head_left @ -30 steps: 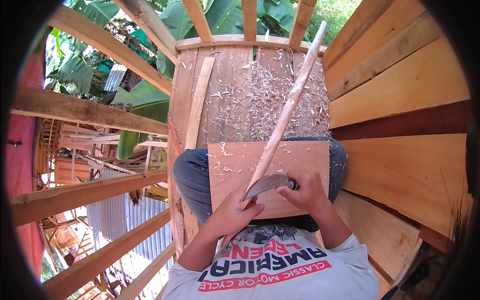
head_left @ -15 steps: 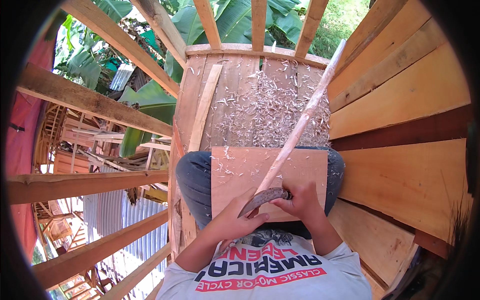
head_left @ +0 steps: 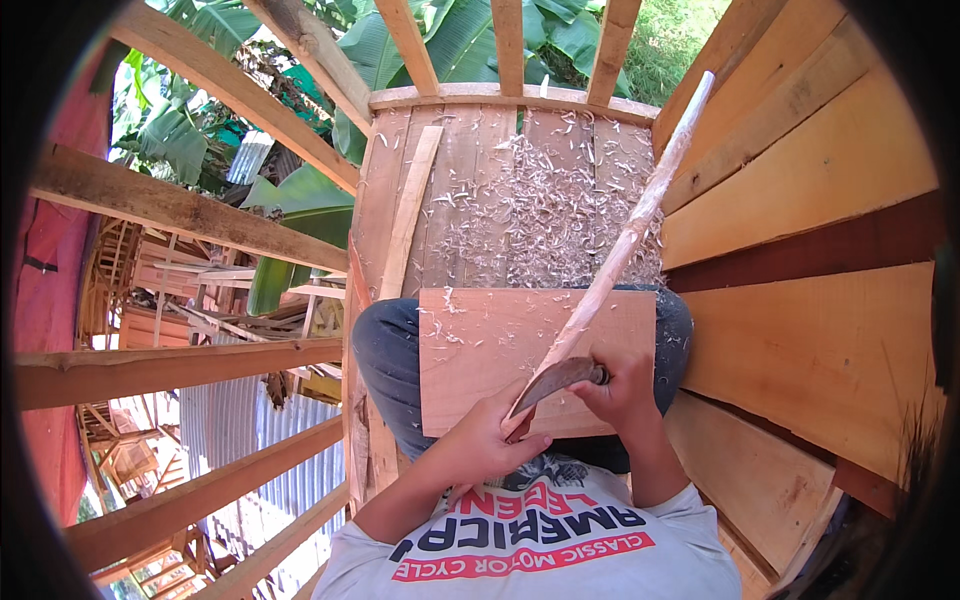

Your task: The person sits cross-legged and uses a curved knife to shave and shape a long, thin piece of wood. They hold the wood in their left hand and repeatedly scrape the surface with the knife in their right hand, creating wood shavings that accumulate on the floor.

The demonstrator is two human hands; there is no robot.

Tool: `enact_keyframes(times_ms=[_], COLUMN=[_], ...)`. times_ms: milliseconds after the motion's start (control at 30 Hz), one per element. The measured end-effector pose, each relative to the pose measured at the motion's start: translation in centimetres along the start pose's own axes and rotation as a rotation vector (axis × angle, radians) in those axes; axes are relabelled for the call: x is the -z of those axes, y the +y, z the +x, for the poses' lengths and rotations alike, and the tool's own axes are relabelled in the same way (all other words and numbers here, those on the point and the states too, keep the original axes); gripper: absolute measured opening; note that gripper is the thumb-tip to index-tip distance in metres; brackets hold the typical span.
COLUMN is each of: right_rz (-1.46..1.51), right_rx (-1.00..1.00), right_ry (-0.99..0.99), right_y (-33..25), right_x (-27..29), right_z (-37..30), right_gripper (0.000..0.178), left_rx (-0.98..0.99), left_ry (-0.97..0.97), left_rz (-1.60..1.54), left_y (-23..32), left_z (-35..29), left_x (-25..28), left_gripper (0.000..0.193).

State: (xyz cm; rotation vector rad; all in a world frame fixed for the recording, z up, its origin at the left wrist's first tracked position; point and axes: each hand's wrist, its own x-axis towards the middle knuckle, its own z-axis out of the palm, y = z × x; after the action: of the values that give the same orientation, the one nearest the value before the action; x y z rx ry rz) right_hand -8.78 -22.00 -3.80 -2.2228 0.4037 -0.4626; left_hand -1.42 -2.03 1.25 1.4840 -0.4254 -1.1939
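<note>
A long pale wooden stick [head_left: 632, 235], stripped of bark, slants from my lap up to the far right. My left hand [head_left: 488, 438] is closed round its near end, close to my shirt. In my right hand [head_left: 622, 385] is the handle of a curved knife [head_left: 550, 382] with a dark, worn blade. The blade lies across the stick just beyond my left hand, its tip pointing left toward those fingers. Beneath the stick, a flat wooden board [head_left: 470, 345] rests across my crossed legs, with a few shavings on it.
Curled wood shavings [head_left: 560, 215] cover much of the plank floor [head_left: 455, 220]. A loose wooden strip [head_left: 410, 210] lies at the left. Slatted rails [head_left: 190, 375] stand on the left and far sides; a plank wall [head_left: 800, 350] rises close on my right.
The stick's far end has swung a little to the right. Turned flatter, the knife has shifted slightly along with my right hand, which is farther right and forward.
</note>
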Motion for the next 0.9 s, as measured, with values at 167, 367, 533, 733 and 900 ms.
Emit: enact_keyframes(times_ms=[167,367,533,733,900], right_rz=[-0.195,-0.182,-0.188,-0.132,0.036], right_rx=[-0.046,-0.031,-0.009,0.03,-0.106], right_ry=[0.007,0.018,-0.004,-0.002,0.128], right_y=[2.2,1.0,0.5,-0.4,1.0], right_x=[1.7,0.8,3.1,2.2,3.5], right_z=[2.2,1.3,1.1,-0.1,0.5], right_gripper=[0.063,0.058,0.057,0.054,0.048], left_rx=[0.045,0.013,-0.037,-0.066,-0.09], left_ry=[-0.005,0.025,-0.014,0.01,0.03], left_rz=[0.099,0.113,0.159,0.161,0.137], left_y=[0.4,-0.3,0.5,0.5,0.1], left_z=[0.7,1.3,1.8,1.4,0.5], left_x=[0.1,0.7,-0.8,-1.6,-2.0], left_gripper=[0.028,0.028,0.025,0.027,0.026])
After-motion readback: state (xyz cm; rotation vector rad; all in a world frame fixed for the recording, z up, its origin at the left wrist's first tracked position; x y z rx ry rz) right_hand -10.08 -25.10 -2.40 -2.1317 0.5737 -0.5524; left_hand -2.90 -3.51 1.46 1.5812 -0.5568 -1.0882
